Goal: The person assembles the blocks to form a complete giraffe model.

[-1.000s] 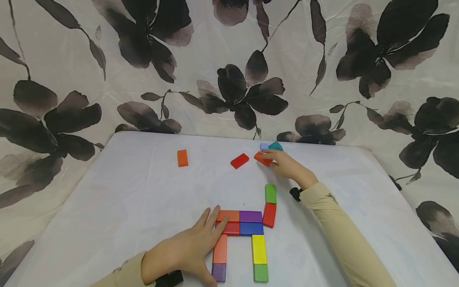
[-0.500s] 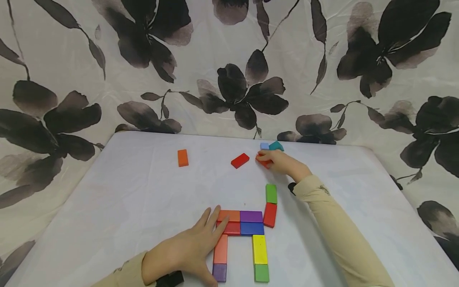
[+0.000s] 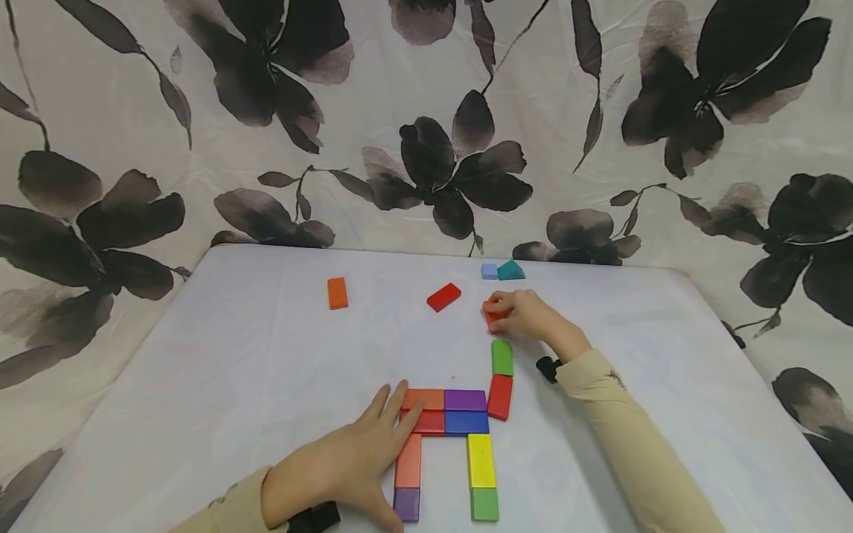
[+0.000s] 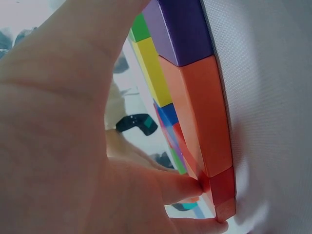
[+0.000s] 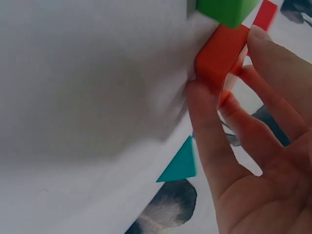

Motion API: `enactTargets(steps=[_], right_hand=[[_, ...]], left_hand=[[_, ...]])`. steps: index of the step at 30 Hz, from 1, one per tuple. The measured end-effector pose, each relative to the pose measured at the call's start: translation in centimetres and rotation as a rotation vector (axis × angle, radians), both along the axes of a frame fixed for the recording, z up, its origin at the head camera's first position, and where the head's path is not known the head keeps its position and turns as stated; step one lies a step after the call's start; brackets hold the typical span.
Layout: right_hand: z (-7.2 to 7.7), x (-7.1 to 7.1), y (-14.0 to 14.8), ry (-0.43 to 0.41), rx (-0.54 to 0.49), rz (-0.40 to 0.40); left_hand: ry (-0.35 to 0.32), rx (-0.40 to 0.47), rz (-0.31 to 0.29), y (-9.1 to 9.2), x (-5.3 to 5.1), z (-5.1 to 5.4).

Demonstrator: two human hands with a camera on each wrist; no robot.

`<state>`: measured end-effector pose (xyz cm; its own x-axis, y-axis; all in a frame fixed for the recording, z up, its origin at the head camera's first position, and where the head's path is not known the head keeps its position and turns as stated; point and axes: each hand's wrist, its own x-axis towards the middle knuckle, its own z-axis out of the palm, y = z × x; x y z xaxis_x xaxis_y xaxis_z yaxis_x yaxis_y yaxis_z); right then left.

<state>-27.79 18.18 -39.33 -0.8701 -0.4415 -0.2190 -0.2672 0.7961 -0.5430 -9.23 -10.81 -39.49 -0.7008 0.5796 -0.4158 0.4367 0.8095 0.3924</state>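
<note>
My right hand [image 3: 533,314] pinches an orange-red block [image 5: 219,54] between thumb and fingers, just behind a green block [image 3: 503,358]. A red block [image 3: 500,397] joins that green block at its near end. My left hand [image 3: 346,463] lies with fingers spread along the left side of the block figure. Its fingertips touch the orange block [image 3: 426,400] and the red block [image 3: 429,423]. Beside these are a purple block [image 3: 465,400] and a blue block [image 3: 466,423]. Below run a salmon block [image 4: 204,117] with a dark purple one [image 4: 187,31], and a yellow block [image 3: 480,460] with a green one [image 3: 484,505].
On the white table [image 3: 233,370], an orange block [image 3: 338,293] and a red block [image 3: 443,297] lie apart toward the back. Near the far edge sit a light blue block [image 3: 489,272] and a teal triangular block [image 3: 511,271]. A floral cloth [image 3: 426,89] hangs behind.
My right hand has gripped the orange-red block and drawn it nearer, away from the light blue and teal blocks, turning it more upright in the head view. The left hand has stayed put.
</note>
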Motion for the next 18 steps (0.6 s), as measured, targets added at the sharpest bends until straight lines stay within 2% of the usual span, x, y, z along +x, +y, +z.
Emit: enactTargets(steps=[8,11,18], right_hand=[[-0.6,1.7,0.5,0.037,-0.045,0.002],[-0.9,2.0,0.7,0.063,-0.049,0.008],[-1.5,2.3,1.0,0.076,-0.08,-0.039]], left_hand=[[0.006,0.004,-0.004,0.0,0.0,0.1],[0.006,0.007,-0.005,0.0,0.0,0.1],[0.012,0.011,-0.006,0.1,0.1,0.1]])
